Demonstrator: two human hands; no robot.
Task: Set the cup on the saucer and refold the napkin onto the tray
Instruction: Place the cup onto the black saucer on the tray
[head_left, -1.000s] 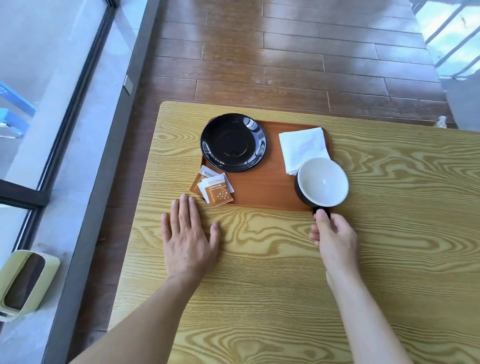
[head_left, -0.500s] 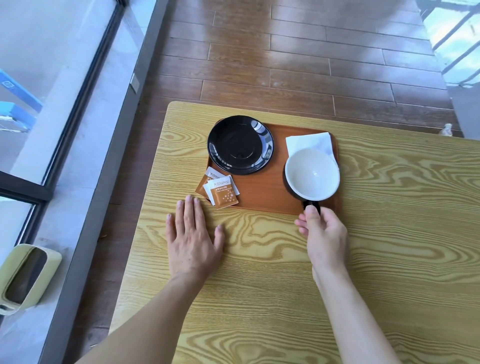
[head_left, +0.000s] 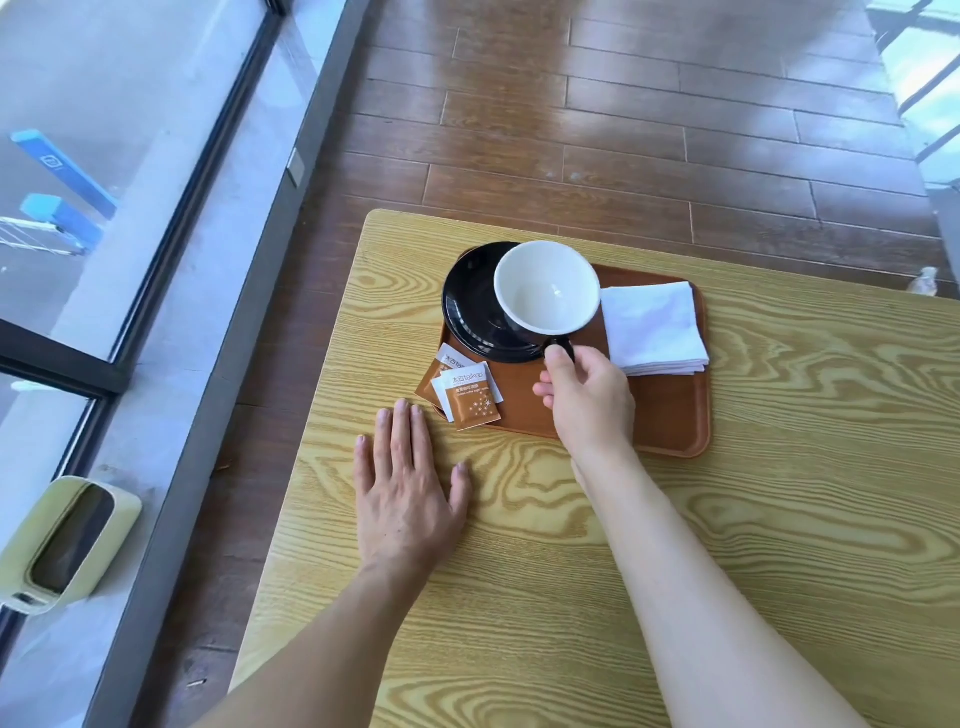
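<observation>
Now the right hand (head_left: 587, 400) holds the cup (head_left: 545, 291) by its small dark handle, thumb and fingers pinched together on it. The cup is white inside and looks empty. It sits over the right part of the black saucer (head_left: 467, 306), toward 3 o'clock of the middle. I cannot tell if its bottom is touching the saucer or just above it. So the first job looks almost done: the cup may need to go a bit toward 9 o'clock to sit in the middle, then the hand can let go.

The left hand (head_left: 405, 488) lies flat and open on the surface (head_left: 779, 519), holding nothing, at 7 o'clock from the tray (head_left: 670, 415).

The white napkin (head_left: 652, 327) is on the tray, at 3 o'clock from the cup, just beside it. It looks folded into a square already. No hand is on it, so I think the napkin job is not started yet.

Some small packets (head_left: 467, 397) lie at the tray's 8 o'clock corner, partly over its edge
</observation>
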